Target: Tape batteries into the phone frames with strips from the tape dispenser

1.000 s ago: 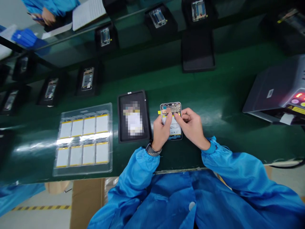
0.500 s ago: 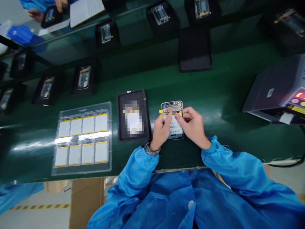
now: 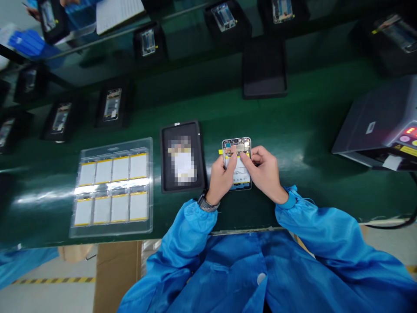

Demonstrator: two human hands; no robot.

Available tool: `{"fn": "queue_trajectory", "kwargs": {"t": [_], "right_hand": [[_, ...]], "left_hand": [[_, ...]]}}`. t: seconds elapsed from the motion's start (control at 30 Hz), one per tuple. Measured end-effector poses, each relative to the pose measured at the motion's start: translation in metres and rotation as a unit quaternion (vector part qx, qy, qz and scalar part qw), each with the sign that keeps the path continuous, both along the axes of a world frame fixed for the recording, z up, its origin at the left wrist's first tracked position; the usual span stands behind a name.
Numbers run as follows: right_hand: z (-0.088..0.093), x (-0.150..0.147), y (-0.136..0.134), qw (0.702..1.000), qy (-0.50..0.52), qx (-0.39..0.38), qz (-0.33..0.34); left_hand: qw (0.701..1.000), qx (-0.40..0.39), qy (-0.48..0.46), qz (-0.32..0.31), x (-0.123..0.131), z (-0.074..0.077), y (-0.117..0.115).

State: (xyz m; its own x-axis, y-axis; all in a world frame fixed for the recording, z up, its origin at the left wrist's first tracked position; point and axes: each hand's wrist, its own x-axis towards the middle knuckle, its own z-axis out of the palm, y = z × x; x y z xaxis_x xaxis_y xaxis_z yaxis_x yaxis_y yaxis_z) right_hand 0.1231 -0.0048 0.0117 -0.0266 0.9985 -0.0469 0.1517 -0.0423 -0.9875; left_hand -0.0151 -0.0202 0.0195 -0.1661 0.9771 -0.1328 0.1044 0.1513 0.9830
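An opened phone (image 3: 236, 144) lies in front of me, its circuit board bare at the top and a white battery (image 3: 241, 174) below it. Around its left edge is my left hand (image 3: 222, 176), thumb pressed near the battery's upper end. My right hand (image 3: 263, 170) grips the right edge, with its thumb at the yellow strip along the battery top. Both hands' fingertips are partly hidden. A small yellow tab (image 3: 220, 152) sticks out on the phone's left. Left of my hands stands a black tray (image 3: 165, 178) whose contents are blurred out.
A clear plastic tray (image 3: 149, 230) with several white batteries lies on the left. Black trays with opened phones (image 3: 112, 104) line the back. An empty-looking black tray (image 3: 264, 71) sits beyond my hands. A grey machine (image 3: 361, 124) with red display stands right. A co-worker's hand (image 3: 70, 2) shows at top left.
My hands and the phone have hardly moved; both thumbs stay on it. At top left the co-worker has tilted up a black tray with a phone.
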Motion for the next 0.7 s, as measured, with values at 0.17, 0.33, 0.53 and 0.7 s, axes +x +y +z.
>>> {"fn": "queue_trajectory", "kwargs": {"t": [0.17,0.33,0.53,0.7], "right_hand": [[-0.0011,0.0001,0.0001,1.000,0.004,0.002,0.001],[0.0037,0.0002,0.0019,1.000,0.021,-0.009,0.012],[0.0082,0.0005,0.0027,0.998,0.053,-0.041,0.021],[0.0074,-0.0003,0.0017,0.999,0.038,-0.017,0.014]], "left_hand": [[1.000,-0.009,0.003,0.003,0.0013,0.0018,-0.0007],[1.000,-0.006,-0.003,0.016,0.0025,0.0029,-0.0010],[1.000,-0.010,0.002,0.018,0.0007,0.0013,-0.0013],[0.999,-0.006,0.015,0.040,0.0035,0.0045,-0.0008]]}}
